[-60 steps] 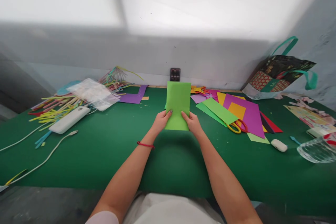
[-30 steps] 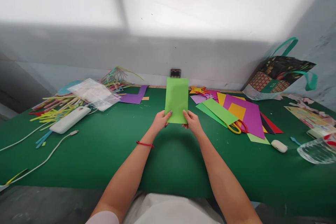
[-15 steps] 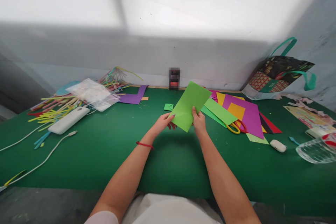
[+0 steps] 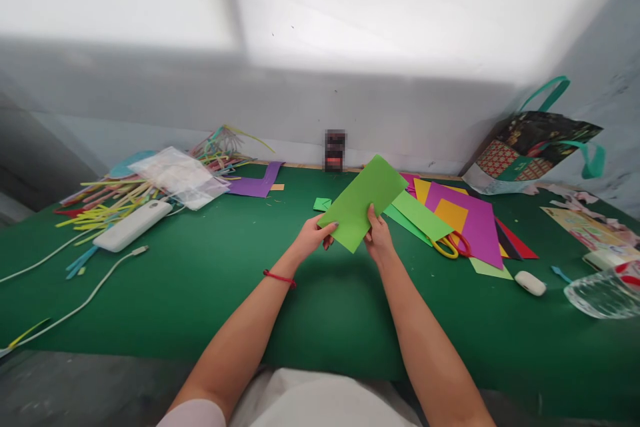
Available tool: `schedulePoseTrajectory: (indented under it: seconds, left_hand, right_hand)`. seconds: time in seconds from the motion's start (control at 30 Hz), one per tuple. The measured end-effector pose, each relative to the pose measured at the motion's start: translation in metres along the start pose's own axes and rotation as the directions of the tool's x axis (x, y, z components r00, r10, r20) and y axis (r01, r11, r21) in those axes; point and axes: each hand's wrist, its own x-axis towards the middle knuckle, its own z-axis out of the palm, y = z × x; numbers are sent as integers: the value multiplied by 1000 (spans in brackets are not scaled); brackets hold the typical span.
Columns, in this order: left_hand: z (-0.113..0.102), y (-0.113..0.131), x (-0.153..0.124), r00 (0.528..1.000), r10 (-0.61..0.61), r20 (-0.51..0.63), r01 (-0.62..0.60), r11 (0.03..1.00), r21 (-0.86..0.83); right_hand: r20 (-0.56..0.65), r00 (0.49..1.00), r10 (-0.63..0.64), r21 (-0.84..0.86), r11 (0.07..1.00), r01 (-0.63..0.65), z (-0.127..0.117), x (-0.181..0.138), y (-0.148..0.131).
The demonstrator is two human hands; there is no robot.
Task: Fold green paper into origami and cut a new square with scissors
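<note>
A light green sheet of paper [image 4: 370, 197] is held tilted above the green tabletop. My left hand [image 4: 312, 240] pinches its lower left corner, thumb on top and fingers beneath. At the lower right edge, my right hand [image 4: 380, 236] grips the same sheet with its thumb on the face. Behind the left hand lies a small folded green paper piece [image 4: 322, 204]. Right of my right hand, a pair of scissors [image 4: 444, 247] with yellow and red handles lies partly under a green paper strip [image 4: 423, 213].
Purple, orange and other coloured papers [image 4: 483, 220] lie to the right, near a white case [image 4: 530, 283] and a plastic bottle [image 4: 603, 293]. A patterned bag [image 4: 530, 147] stands behind. On the left are a white power bank [image 4: 133, 225], cables, a plastic bag [image 4: 177, 177] and coloured strips [image 4: 107, 213].
The green sheet has turned slightly clockwise, its upper end leaning further right. Both hands keep hold of it. The view has shifted a little.
</note>
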Motion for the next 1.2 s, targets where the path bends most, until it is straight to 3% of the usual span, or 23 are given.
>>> schedulePoseTrajectory:
  seconds: [0.13,0.27,0.4,0.57,0.67,0.77,0.87,0.93,1.0,1.07,1.2]
  left_hand:
    - [1,2,-2,1000,6,7,-6,999,-52]
    - [2,4,-4,998,-57,12,58,973,-223]
    - [3,4,-4,994,-110,4,105,940,-325]
    - [-2,1,1,989,-138,-51,116,944,-310]
    - [-7,1,3,990,-105,-97,84,976,-203]
    - [-11,3,2,986,53,-161,-39,995,88]
    - [-15,4,0,927,337,-163,-229,855,465]
    - [-17,5,-1,906,422,-44,-310,728,612]
    - [-19,5,-3,920,381,89,-343,677,652]
    - [-19,6,-5,940,294,172,-333,687,646]
    - [-17,6,-8,960,153,233,-269,724,635]
  right_hand:
    - [129,991,37,51,998,-44,-3,-2,1]
    - [267,962,55,53,996,-72,-5,-6,1]
    - [252,964,78,-23,997,-74,-2,-10,-5]
    - [175,982,74,-106,993,-56,5,-13,-12]
    - [124,990,64,-103,993,-52,6,-11,-11]
    - [95,993,64,-63,996,-58,5,-7,-8]
    - [102,993,58,-29,998,-55,3,-4,-6]
    - [111,992,56,-28,998,-53,2,-3,-6]
    - [102,993,60,-38,998,-57,1,-2,-6]
    - [77,995,63,-48,997,-60,0,-1,-6]
    - [40,998,56,-55,997,-54,-2,1,-6]
